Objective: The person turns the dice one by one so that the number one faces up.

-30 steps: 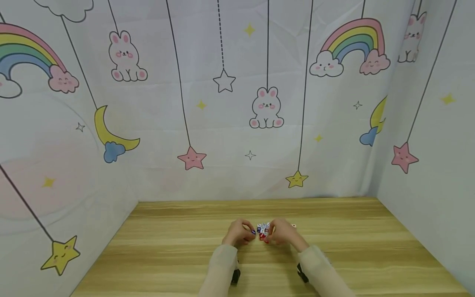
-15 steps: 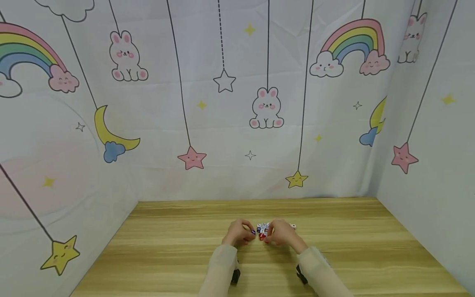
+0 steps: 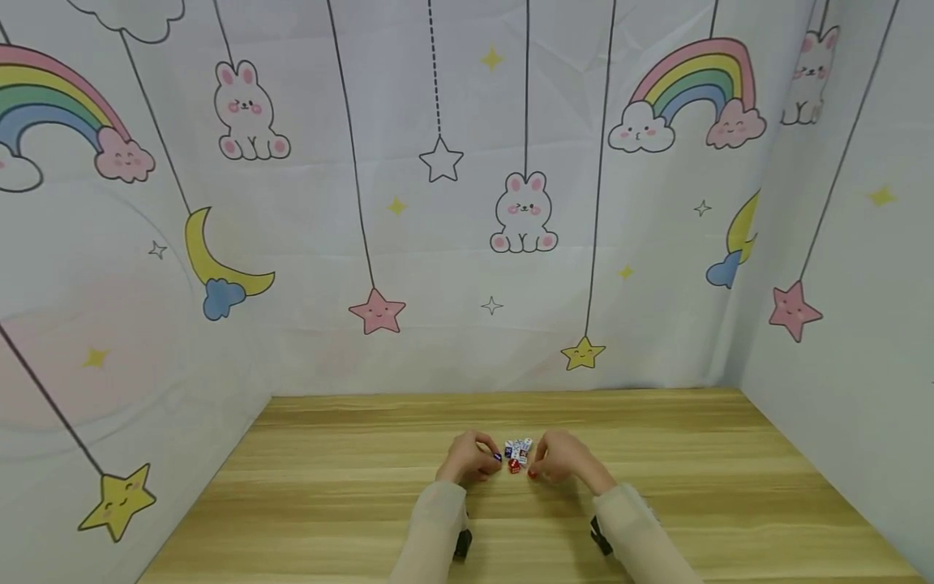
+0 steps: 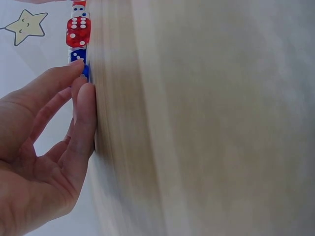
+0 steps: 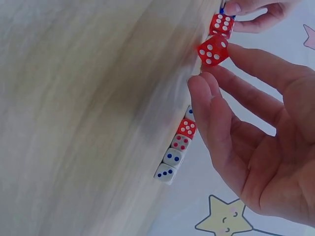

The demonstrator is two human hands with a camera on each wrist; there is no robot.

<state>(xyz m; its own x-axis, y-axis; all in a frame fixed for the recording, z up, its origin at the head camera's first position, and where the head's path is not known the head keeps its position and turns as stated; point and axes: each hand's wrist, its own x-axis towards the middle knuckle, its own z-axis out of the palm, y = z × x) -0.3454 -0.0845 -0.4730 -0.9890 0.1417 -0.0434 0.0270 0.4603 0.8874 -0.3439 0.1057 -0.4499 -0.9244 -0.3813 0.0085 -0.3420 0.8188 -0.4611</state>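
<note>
My left hand (image 3: 470, 457) pinches a blue die (image 4: 85, 73) at its fingertips, low over the table. Just right of it lies a small cluster of white, blue and red dice (image 3: 519, 448). A clear red die (image 3: 514, 466) sits at the cluster's near side and shows six white pips in the right wrist view. To the right, my right hand (image 3: 560, 456) holds another red die (image 5: 213, 50) at its fingertips; this die is tilted, with five pips facing the camera. It stands a little apart from the cluster in the head view.
A row of several dice (image 5: 175, 150), white and red, lies beyond my right hand in the right wrist view; the hand hides it in the head view. The wood-grain table (image 3: 350, 478) meets printed cloth walls (image 3: 452, 349) at back and sides.
My right hand has shifted right, away from the cluster, with the red die moving along. More white dice in the cluster now show. The left hand stays still with its blue die.
</note>
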